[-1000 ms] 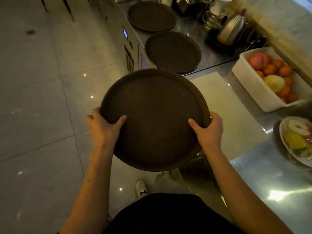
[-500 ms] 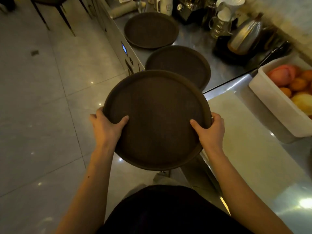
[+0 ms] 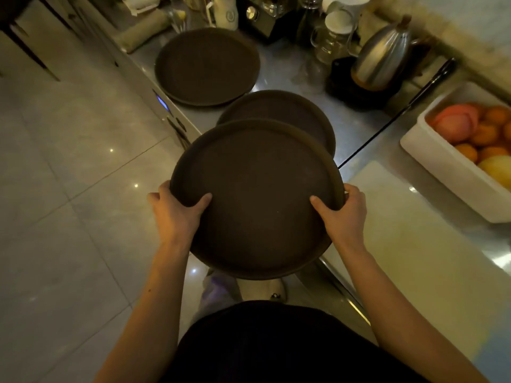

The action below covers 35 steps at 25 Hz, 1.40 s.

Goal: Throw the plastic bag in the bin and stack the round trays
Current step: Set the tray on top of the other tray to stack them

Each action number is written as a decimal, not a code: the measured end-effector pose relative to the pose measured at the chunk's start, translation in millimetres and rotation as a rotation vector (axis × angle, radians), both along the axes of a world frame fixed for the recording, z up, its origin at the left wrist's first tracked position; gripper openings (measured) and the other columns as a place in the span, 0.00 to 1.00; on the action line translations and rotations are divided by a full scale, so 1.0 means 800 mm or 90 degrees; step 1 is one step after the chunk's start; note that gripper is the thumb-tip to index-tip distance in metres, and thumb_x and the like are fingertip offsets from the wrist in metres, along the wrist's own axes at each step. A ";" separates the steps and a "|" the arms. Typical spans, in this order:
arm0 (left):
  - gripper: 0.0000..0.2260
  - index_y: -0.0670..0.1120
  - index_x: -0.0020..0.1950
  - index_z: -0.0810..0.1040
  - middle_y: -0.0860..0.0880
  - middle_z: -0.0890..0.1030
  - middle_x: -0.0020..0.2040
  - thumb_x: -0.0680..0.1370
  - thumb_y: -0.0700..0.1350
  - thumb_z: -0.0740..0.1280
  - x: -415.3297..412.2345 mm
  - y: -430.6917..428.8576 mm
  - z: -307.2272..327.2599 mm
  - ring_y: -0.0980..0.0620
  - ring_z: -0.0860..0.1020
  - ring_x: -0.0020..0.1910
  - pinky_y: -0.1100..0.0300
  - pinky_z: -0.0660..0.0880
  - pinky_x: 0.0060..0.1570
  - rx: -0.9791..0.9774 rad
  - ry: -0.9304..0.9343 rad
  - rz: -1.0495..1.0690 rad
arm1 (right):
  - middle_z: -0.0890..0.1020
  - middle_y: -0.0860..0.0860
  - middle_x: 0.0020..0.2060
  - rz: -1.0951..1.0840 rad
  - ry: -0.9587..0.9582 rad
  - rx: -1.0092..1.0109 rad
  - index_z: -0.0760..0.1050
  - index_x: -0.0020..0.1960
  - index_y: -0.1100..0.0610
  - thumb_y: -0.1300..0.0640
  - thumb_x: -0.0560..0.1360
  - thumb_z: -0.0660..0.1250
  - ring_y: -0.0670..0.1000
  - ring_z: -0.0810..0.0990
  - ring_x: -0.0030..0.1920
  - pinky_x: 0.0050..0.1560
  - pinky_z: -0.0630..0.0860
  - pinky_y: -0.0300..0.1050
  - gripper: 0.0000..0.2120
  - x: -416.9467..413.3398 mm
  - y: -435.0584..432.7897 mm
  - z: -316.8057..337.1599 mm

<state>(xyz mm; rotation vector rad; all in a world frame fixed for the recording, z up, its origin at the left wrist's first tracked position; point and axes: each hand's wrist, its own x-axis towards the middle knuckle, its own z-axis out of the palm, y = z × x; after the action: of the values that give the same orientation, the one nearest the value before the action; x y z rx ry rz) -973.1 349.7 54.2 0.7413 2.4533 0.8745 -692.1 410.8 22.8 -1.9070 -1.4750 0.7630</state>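
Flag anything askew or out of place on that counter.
Nothing spilled or damaged. The far tray overhangs the counter edge slightly; the held tray, in both hands, hides part of the middle tray.

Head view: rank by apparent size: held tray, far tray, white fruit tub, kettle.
1. Held tray, inflated by nearness.
2. Far tray; probably the same real size.
3. White fruit tub, cut off at the frame edge, so unsure.
4. Kettle.

Round trays (image 3: 257,194) dark brown, plain. Counter (image 3: 287,70) silver-grey steel. Cutting board (image 3: 409,233) pale cream. Fruit tub (image 3: 448,172) white; oranges (image 3: 486,134) orange. Floor tiles (image 3: 69,189) light grey.
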 end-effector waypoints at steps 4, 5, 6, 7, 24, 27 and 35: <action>0.39 0.45 0.74 0.64 0.43 0.65 0.70 0.68 0.52 0.77 -0.055 0.077 -0.003 0.43 0.71 0.66 0.48 0.71 0.64 0.009 -0.013 -0.108 | 0.71 0.53 0.56 -0.098 -0.025 -0.012 0.69 0.65 0.57 0.45 0.68 0.75 0.47 0.70 0.52 0.52 0.70 0.42 0.31 -0.046 0.024 0.003; 0.39 0.45 0.74 0.64 0.43 0.65 0.69 0.68 0.52 0.77 -0.067 0.094 -0.005 0.43 0.71 0.65 0.49 0.71 0.64 0.009 -0.015 -0.132 | 0.71 0.53 0.56 -0.123 -0.028 -0.018 0.69 0.65 0.57 0.45 0.68 0.75 0.47 0.70 0.52 0.52 0.70 0.42 0.31 -0.055 0.028 0.003; 0.39 0.45 0.74 0.64 0.43 0.65 0.70 0.68 0.52 0.77 -0.078 0.113 -0.007 0.43 0.71 0.66 0.49 0.71 0.64 0.007 -0.017 -0.157 | 0.72 0.53 0.56 -0.149 -0.034 -0.018 0.69 0.65 0.58 0.45 0.68 0.75 0.47 0.70 0.53 0.52 0.70 0.42 0.31 -0.065 0.031 0.004; 0.39 0.45 0.74 0.64 0.43 0.65 0.70 0.69 0.53 0.77 -0.085 0.128 -0.009 0.43 0.71 0.66 0.49 0.71 0.65 0.003 -0.019 -0.177 | 0.72 0.54 0.57 -0.168 -0.040 -0.018 0.70 0.65 0.58 0.44 0.68 0.75 0.47 0.71 0.53 0.53 0.71 0.42 0.32 -0.072 0.033 0.003; 0.36 0.43 0.72 0.65 0.41 0.65 0.70 0.70 0.50 0.76 -0.049 0.277 -0.059 0.41 0.68 0.69 0.49 0.68 0.66 -0.140 0.024 -0.296 | 0.71 0.57 0.60 -0.177 -0.040 -0.107 0.68 0.66 0.60 0.42 0.71 0.72 0.57 0.75 0.58 0.55 0.73 0.48 0.32 -0.036 0.131 -0.068; 0.36 0.44 0.73 0.64 0.40 0.64 0.71 0.70 0.50 0.76 -0.037 0.288 -0.060 0.41 0.66 0.70 0.48 0.67 0.67 -0.151 0.038 -0.294 | 0.70 0.57 0.61 -0.161 -0.060 -0.131 0.66 0.67 0.59 0.40 0.71 0.70 0.58 0.75 0.58 0.55 0.74 0.52 0.33 -0.027 0.144 -0.078; 0.34 0.41 0.73 0.63 0.39 0.63 0.71 0.72 0.51 0.74 -0.038 0.311 -0.079 0.40 0.65 0.70 0.48 0.67 0.67 -0.191 0.068 -0.310 | 0.70 0.58 0.60 -0.134 -0.120 -0.181 0.65 0.66 0.59 0.37 0.73 0.67 0.59 0.76 0.57 0.53 0.77 0.55 0.33 -0.032 0.173 -0.089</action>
<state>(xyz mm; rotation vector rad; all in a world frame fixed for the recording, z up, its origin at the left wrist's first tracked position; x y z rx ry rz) -1003.8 598.5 -9.3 1.2180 2.2626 0.2832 -717.6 549.5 -48.6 -2.3617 -1.2984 0.7435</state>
